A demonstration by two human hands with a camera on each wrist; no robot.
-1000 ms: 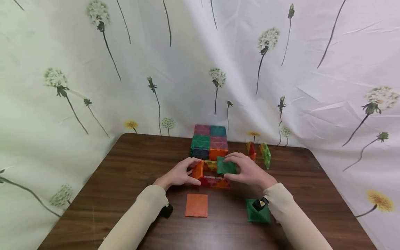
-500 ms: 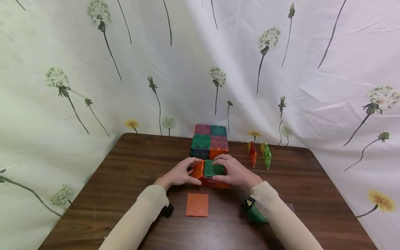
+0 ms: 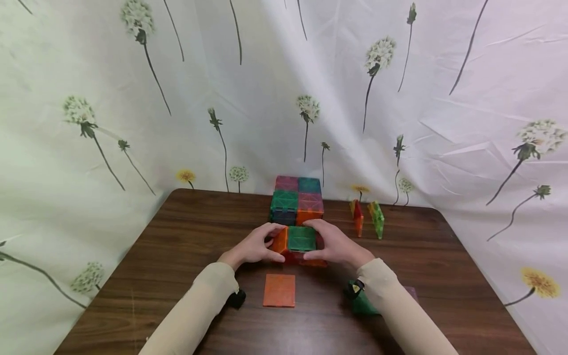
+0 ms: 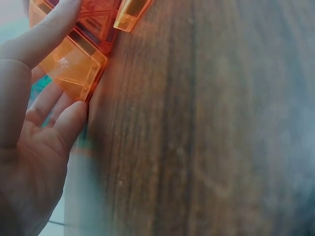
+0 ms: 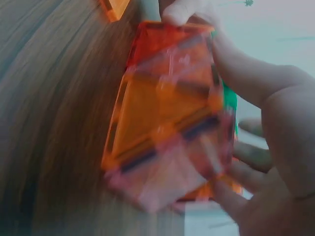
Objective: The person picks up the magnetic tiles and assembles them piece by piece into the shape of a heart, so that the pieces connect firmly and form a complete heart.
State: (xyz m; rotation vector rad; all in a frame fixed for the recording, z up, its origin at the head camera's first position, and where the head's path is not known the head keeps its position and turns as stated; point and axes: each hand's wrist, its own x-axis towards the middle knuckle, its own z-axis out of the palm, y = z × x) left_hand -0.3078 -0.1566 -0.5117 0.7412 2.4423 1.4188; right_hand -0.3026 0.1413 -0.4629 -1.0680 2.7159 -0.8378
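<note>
A low structure of translucent magnetic tiles stands mid-table. Its top carries a square green magnetic tile (image 3: 301, 239); a slanted orange magnetic tile (image 3: 280, 241) forms the left end. In the right wrist view, its front shows an orange triangle tile (image 5: 147, 108) beside red ones, and a pink tile (image 5: 162, 179) closes the right end. My left hand (image 3: 254, 245) grips the left end, thumb in front and fingers behind. At the right end, my right hand (image 3: 338, 242) holds the structure, thumb at the front edge and fingers at the back, partly hiding it.
Behind stands a block of magnetic tile cubes (image 3: 297, 199). A red-orange tile piece (image 3: 357, 218) and a yellow-green one (image 3: 377, 219) stand at back right. A flat orange square tile (image 3: 279, 291) lies in front; a green tile (image 3: 365, 303) lies partly under the right forearm.
My right hand has carried the green tile left and set it on top of the structure, then spread its fingers to the tile's right side. My left hand has stayed in place.
</note>
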